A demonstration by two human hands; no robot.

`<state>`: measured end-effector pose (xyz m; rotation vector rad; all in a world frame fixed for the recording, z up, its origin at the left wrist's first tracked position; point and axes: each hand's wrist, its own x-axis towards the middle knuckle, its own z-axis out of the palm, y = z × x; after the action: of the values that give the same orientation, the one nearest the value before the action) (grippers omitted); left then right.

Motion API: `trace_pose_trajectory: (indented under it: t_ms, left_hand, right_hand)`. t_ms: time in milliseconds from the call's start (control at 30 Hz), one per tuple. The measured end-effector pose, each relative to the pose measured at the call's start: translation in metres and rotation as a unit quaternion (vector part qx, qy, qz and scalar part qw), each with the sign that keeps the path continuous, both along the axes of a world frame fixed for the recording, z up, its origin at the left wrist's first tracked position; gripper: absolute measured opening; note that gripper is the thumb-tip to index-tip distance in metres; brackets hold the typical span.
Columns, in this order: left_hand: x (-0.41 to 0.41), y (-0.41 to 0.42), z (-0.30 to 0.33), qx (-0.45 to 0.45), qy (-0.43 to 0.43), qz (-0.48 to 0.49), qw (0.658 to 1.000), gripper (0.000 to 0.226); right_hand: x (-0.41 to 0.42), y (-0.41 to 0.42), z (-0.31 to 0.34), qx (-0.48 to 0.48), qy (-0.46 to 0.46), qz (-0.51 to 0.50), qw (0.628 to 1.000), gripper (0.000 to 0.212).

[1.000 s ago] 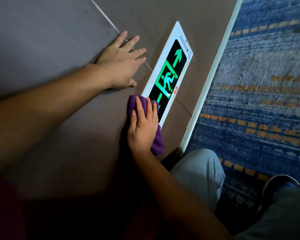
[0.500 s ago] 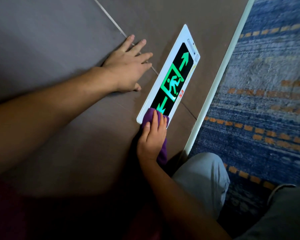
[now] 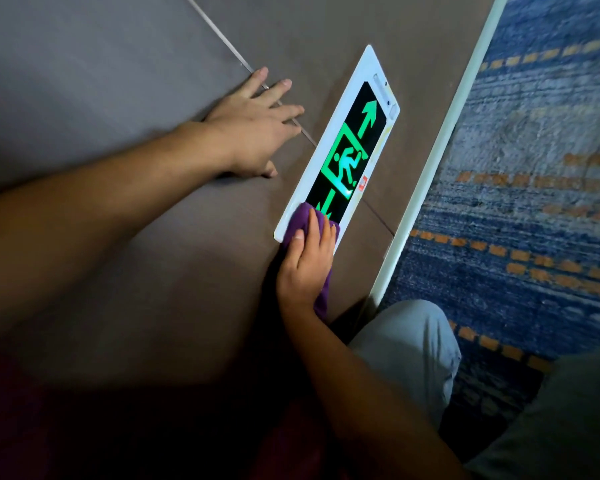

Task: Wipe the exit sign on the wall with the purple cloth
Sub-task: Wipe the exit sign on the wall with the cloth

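Note:
The exit sign is a long white-framed panel with glowing green arrows and a running figure, set flat in the brown wall low near the floor. My right hand lies flat on the purple cloth and presses it against the sign's near end, covering the tip of the lower arrow. The cloth's tail hangs below my palm. My left hand rests flat on the wall to the left of the sign, fingers spread, holding nothing.
A thin metal seam runs across the brown wall panels. A pale skirting strip separates the wall from a blue carpet with orange dashes. My bent knee in light trousers is close below the sign.
My right hand slid the cloth down off the middle of the sign to its near end, then crept back slightly over the lower arrow. The left hand stayed on the wall.

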<state>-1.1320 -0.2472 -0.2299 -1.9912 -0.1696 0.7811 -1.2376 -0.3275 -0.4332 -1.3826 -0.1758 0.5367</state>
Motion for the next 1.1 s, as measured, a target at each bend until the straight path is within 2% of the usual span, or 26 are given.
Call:
trace_pose_trajectory:
  t_ms: [167, 367, 567, 733, 900, 1100]
  left_hand:
    - [-0.001, 0.000, 0.001, 0.011, 0.000, 0.009, 1.000, 0.085]
    - [-0.003, 0.004, -0.001, -0.008, -0.014, -0.008, 1.000, 0.084]
    - [-0.003, 0.007, 0.002, -0.015, -0.013, -0.016, 1.000, 0.086]
    - [-0.003, 0.003, 0.001, -0.020, -0.017, -0.010, 1.000, 0.082]
    - [-0.005, 0.001, 0.000, -0.031, -0.032, -0.010, 0.999, 0.079]
    - [-0.002, 0.000, 0.000, -0.043, -0.036, 0.006, 0.998, 0.070]
  right_hand:
    - [-0.002, 0.003, -0.006, -0.040, 0.058, -0.001, 0.998, 0.047]
    - [-0.004, 0.011, 0.044, 0.030, -0.057, -0.009, 0.998, 0.048]
    - [0.004, 0.013, 0.016, 0.036, -0.067, -0.016, 0.997, 0.048]
    - [0.008, 0.010, -0.028, -0.021, 0.018, -0.010, 1.000, 0.047]
    - [0.010, 0.013, -0.014, -0.061, 0.066, -0.018, 0.996, 0.046]
    - [0.005, 0.019, 0.051, -0.004, -0.104, -0.019, 0.994, 0.050]
